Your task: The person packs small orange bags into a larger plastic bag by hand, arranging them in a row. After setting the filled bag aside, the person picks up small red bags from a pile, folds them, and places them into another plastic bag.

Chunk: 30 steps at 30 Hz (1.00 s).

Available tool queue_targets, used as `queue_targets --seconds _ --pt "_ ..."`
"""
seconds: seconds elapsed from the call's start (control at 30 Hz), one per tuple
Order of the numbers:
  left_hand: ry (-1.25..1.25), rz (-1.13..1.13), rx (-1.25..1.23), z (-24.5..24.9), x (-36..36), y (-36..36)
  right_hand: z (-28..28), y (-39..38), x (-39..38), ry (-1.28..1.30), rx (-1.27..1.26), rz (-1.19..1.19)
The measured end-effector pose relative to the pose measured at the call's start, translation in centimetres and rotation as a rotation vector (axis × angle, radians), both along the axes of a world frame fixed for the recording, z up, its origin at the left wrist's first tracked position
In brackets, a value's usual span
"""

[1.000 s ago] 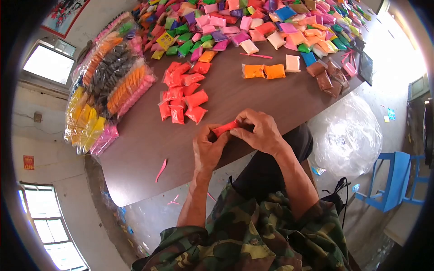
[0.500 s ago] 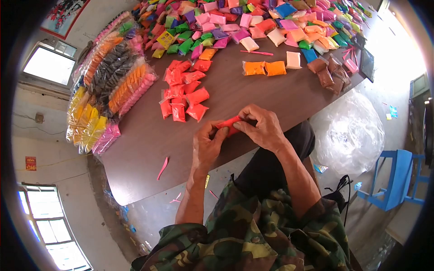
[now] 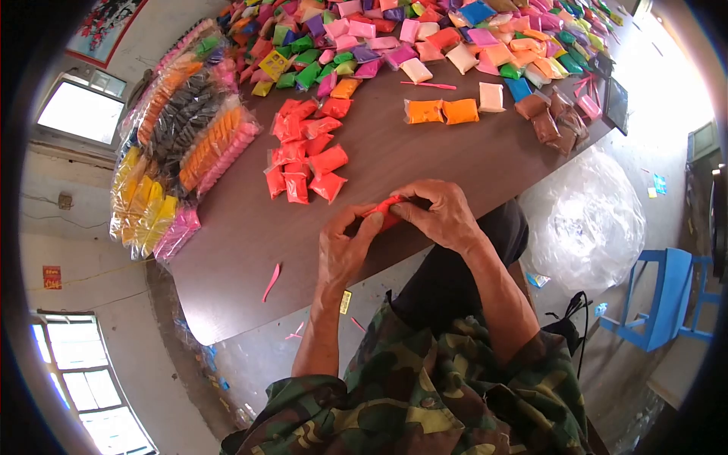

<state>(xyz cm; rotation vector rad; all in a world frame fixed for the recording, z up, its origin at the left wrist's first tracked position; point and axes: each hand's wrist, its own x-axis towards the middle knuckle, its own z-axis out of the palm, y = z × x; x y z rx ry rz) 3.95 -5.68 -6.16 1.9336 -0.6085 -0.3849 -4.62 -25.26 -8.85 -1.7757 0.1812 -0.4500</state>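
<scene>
Between my hands, over the table's near edge, is a small red packet (image 3: 387,219). My left hand (image 3: 343,241) pinches its left side with thumb and fingers. On the other side, my right hand (image 3: 438,215) grips the top corner, its thumb pressed against the packet. Part of the packet is hidden by my fingers. Just beyond my left hand lies a cluster of red packets (image 3: 296,188) in clear wrapping. Two orange packets (image 3: 442,111) rest farther back, next to a pale peach packet (image 3: 491,97).
A heap of many-coloured packets (image 3: 364,42) covers the table's far side. Bagged rows of packets (image 3: 193,106) are stacked at left. A pink plastic tool (image 3: 271,282) lies near the left edge. Brown packets (image 3: 550,125) sit at right. A clear plastic bag (image 3: 588,220) and blue chair (image 3: 656,299) stand beyond.
Both hands stay at nearly the same spot, still gripping the red packet. The packet has tilted slightly, its upper edge now rising more steeply toward my right fingers.
</scene>
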Motion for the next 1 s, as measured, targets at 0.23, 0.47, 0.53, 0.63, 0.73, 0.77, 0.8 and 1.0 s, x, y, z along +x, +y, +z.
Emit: queue_targets --seconds 0.23,0.47,0.53,0.63,0.73,0.77,0.8,1.0 --pt "-0.011 0.051 -0.077 -1.3 -0.1 -0.3 0.0 0.2 0.0 -0.012 -0.034 -0.03" --pt "0.103 -0.039 -0.139 0.8 0.0 -1.1 0.3 -0.5 -0.1 -0.037 -0.076 0.068" --pt "0.127 -0.097 -0.063 0.4 0.7 -0.7 0.6 -0.5 -0.1 -0.015 -0.051 0.074" --pt "0.076 -0.141 -0.045 -0.5 1.1 -0.6 0.8 -0.4 -0.3 0.008 -0.035 0.034" --pt "0.037 -0.116 -0.065 -0.8 0.6 -0.6 0.1 0.2 0.1 -0.089 -0.14 -0.052" --pt "0.033 -0.099 -0.071 -0.9 0.4 -0.7 -0.1 0.4 0.2 -0.134 -0.179 -0.08" --pt "0.045 -0.086 -0.067 -0.7 0.2 -0.8 -0.2 0.5 0.3 -0.181 -0.218 -0.107" --pt "-0.018 0.012 0.048 -0.7 -0.3 -1.0 -0.5 1.0 0.3 -0.15 -0.272 -0.135"
